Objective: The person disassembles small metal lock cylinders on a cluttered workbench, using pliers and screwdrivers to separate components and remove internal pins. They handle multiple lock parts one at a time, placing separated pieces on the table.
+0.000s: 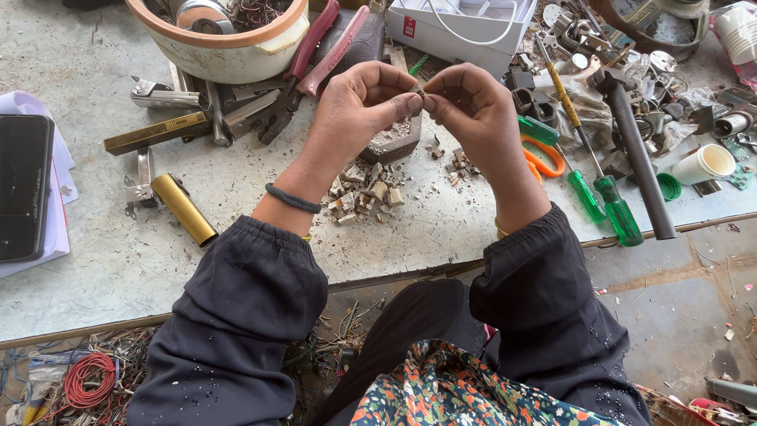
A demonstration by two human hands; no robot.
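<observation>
A: Going left to right, what lies on the surface?

B: A black phone, a brass tube, then red-handled pliers under a cream bowl.

A: And the hands?

B: The left hand and right hand meet above the middle, each pinched shut with thumb and forefinger on 1 small metal piece. It is too small to tell what it is.

A: What sits below it?

B: A small dark tray and a pile of pale broken bits.

A: How to work it well?

B: I judge the grip should stay on the fingertips, directly over the tray, so anything loosened drops in. Twist gently; it could easily slip.

A: Further right?

B: Orange-handled scissors, 2 green-handled screwdrivers, a grey hammer.
</observation>
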